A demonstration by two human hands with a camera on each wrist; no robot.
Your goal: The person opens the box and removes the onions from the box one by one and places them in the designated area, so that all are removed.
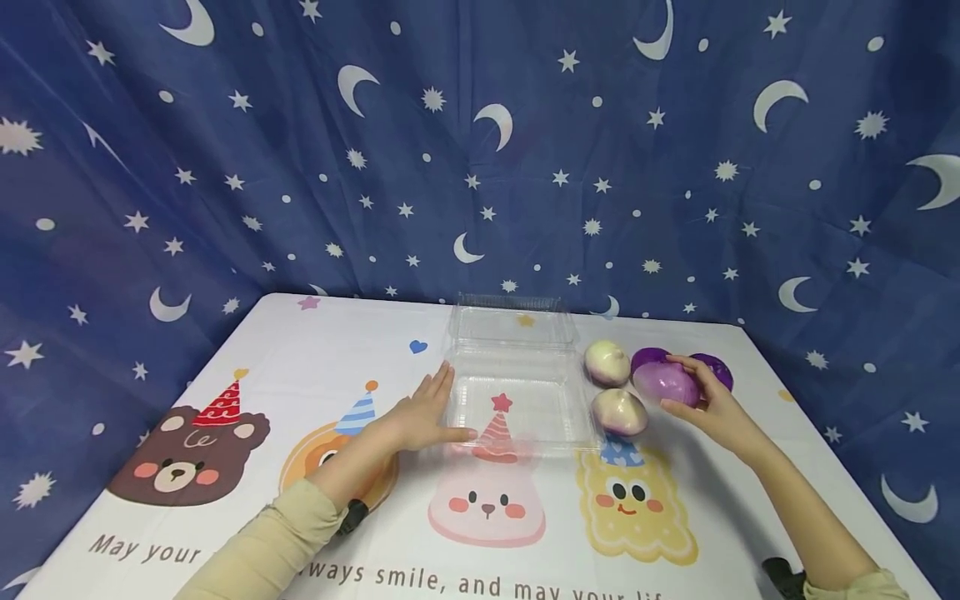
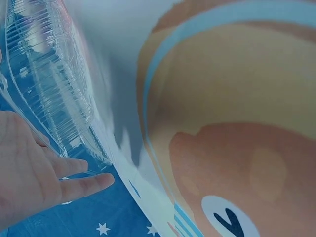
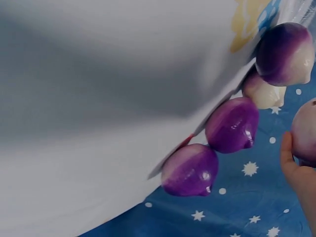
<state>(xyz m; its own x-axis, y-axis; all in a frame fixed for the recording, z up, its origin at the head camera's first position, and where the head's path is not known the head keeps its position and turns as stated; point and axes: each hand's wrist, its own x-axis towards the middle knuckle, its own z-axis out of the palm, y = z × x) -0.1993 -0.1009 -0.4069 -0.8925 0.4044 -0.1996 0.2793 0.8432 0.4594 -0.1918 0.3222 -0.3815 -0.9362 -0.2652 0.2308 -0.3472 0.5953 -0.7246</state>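
Observation:
My right hand [image 1: 718,410] grips a light purple onion [image 1: 663,383], fingers over its top and thumb at its near side; in the right wrist view the held onion [image 3: 306,131] is cut by the right edge. Two pale, purple-tinged onions [image 1: 619,412] sit left of it. Behind the held one are two deep purple onions, one [image 1: 647,357] partly hidden and one [image 1: 716,371] beside my fingers. A clear plastic clamshell box [image 1: 517,408] lies with its lid [image 1: 513,323] folded back. My left hand [image 1: 423,417] rests along the box's left side, fingers straight.
The white tablecloth [image 1: 360,333] carries printed cartoon animals and lettering. A blue curtain [image 1: 420,150] with moons and stars hangs right behind the table's back edge. The pale onions stand close to the box's right side.

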